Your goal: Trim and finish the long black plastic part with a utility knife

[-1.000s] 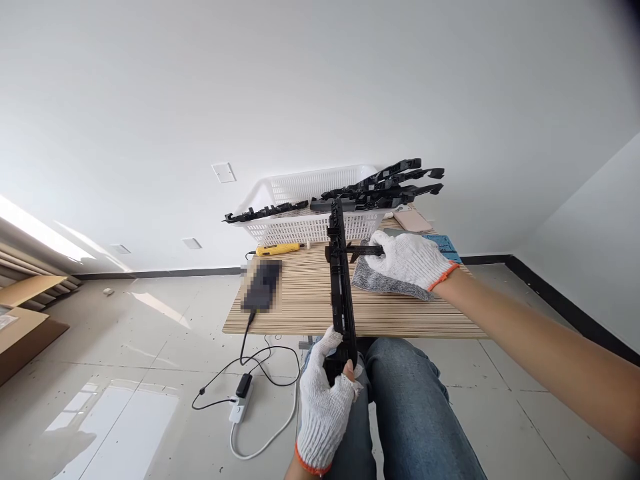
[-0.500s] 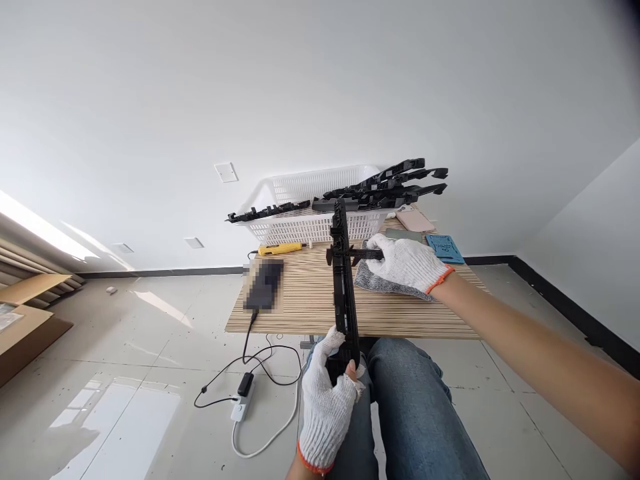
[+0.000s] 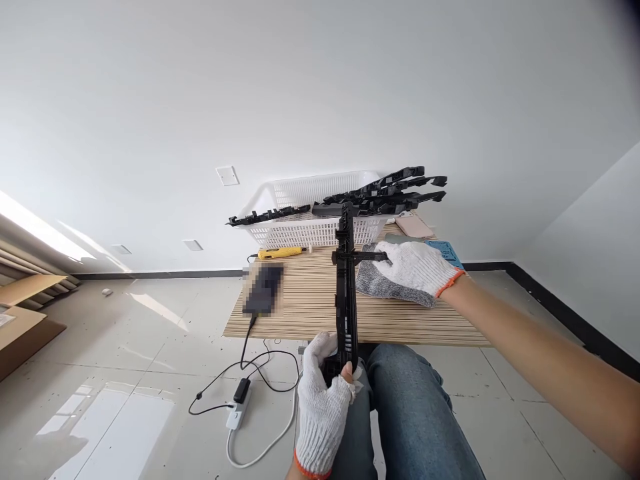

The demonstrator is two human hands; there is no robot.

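My left hand (image 3: 323,400), in a white knit glove with an orange cuff, grips the lower end of a long black plastic part (image 3: 345,293). The part stands lengthwise before me, from above my knees up to the basket. In the same kind of glove, my right hand (image 3: 413,263) pinches the right end of a black caliper (image 3: 369,256). The caliper's other end lies across the part's upper half. Under the right hand is a grey cloth (image 3: 390,283) on the wooden table (image 3: 295,293).
A white plastic basket (image 3: 300,235) with several similar black parts (image 3: 395,193) stands at the back. A yellow corded tool (image 3: 281,253), a blurred dark device (image 3: 264,288), a pink case (image 3: 413,225) and a blue packet (image 3: 445,252) lie on the table. A power strip (image 3: 239,408) and cables are on the floor.
My right hand has shifted slightly right, and its fingers sit nearer the caliper's end. The black part now stands a little more upright. The view has tilted slightly.
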